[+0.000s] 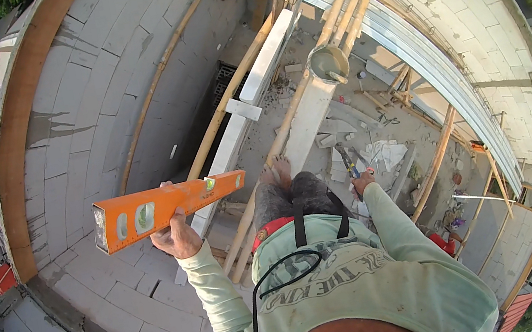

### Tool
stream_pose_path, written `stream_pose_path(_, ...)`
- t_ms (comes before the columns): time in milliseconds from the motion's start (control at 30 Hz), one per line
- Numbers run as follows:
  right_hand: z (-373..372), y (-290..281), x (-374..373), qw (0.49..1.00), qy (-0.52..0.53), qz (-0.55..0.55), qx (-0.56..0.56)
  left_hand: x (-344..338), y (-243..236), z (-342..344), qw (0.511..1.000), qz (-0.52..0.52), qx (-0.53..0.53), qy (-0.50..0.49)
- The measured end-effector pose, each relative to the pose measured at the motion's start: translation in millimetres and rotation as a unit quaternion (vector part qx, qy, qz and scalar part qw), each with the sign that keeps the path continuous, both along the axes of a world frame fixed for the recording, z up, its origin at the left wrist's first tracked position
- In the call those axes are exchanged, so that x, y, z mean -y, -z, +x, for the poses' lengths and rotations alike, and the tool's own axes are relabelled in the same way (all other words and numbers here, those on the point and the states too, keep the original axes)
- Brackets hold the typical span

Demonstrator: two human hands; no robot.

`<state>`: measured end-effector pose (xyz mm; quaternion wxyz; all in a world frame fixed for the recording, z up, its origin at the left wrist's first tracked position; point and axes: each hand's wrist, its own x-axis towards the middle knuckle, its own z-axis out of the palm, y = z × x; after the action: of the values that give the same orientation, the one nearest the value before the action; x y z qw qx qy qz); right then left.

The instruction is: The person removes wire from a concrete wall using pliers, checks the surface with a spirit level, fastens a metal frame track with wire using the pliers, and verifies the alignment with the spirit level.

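My left hand (179, 237) is closed around an orange spirit level (179, 196), raised to the left of my body. The level has clear vials and cut-out slots, and its near end is smeared with grey. My right hand (363, 181) grips a slim hand tool (350, 164) with a dark head and yellow, blue and red parts. Its exact kind is too small to tell. Beyond my bare feet (276, 170), a round bucket (328, 64) of wet grey mortar rests at the far end of a pale plank (306, 117), with a handled tool lying in it.
Bamboo poles (233, 94) and a narrow white block wall (255, 101) run ahead over a deep drop. Rubble and broken blocks (384, 155) lie below. Block walls (78, 92) rise on both sides. Corrugated metal sheets (476, 120) stand at right. A person in red (443, 243) is lower right.
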<state>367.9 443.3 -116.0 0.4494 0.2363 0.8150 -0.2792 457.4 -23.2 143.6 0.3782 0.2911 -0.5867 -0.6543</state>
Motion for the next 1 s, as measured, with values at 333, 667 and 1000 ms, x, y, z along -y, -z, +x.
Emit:
stream_pose_path(333, -24, 16, -32, 0.952, -0.301, 0.049, 0.016, 0, -6, -26, 0.999, 0.001, -0.05, 0.021)
stream_pose_path(667, -150, 54, -61, 0.908, -0.391, 0.118, -0.092, -17, 4, -121, 0.996, 0.034, -0.012, 0.077)
stream_pose_path(1000, -286, 7, -71, 0.997, -0.059, 0.053, -0.026, -37, 5, -260, 0.986, 0.014, -0.022, 0.167)
